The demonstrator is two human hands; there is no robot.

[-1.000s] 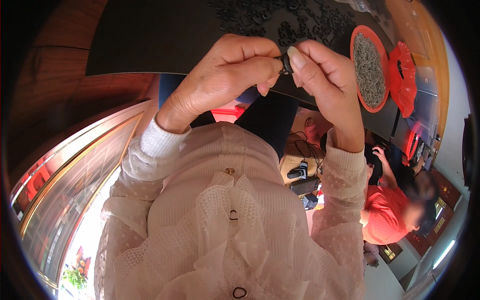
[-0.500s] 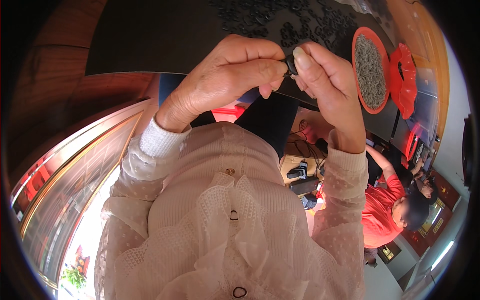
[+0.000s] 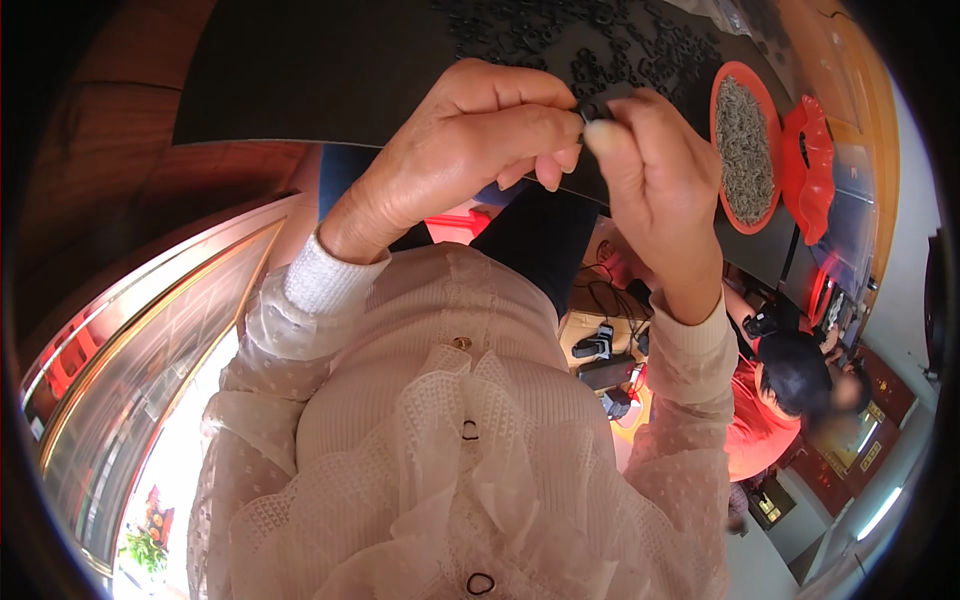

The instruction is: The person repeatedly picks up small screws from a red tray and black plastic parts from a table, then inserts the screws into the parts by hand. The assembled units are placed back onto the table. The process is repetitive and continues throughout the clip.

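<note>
My left hand (image 3: 480, 140) and my right hand (image 3: 660, 170) meet fingertip to fingertip above the near edge of a black table mat (image 3: 300, 85). Each is closed in a pinch. Between the fingertips sits a small black part (image 3: 592, 112), mostly covered by the fingers; a pale glint shows at the left thumb tip. Which hand bears the part alone, I cannot tell. Beyond my hands, many small black curved pieces (image 3: 530, 35) lie scattered over the mat. To the right stands an orange oval bowl (image 3: 716, 150) full of thin grey metal pieces (image 3: 743, 150), too small to name surely.
A red wavy-edged dish (image 3: 808, 170) stands right of the bowl, with clear plastic (image 3: 850, 195) beyond it. Below the table at the right are cables and black devices (image 3: 605, 372). A person in a red top (image 3: 760, 420) sits at the right.
My right thumb and fingers have shifted on the black part, which shows less now. The right wrist has dropped slightly. The person in red has leaned and turned the head.
</note>
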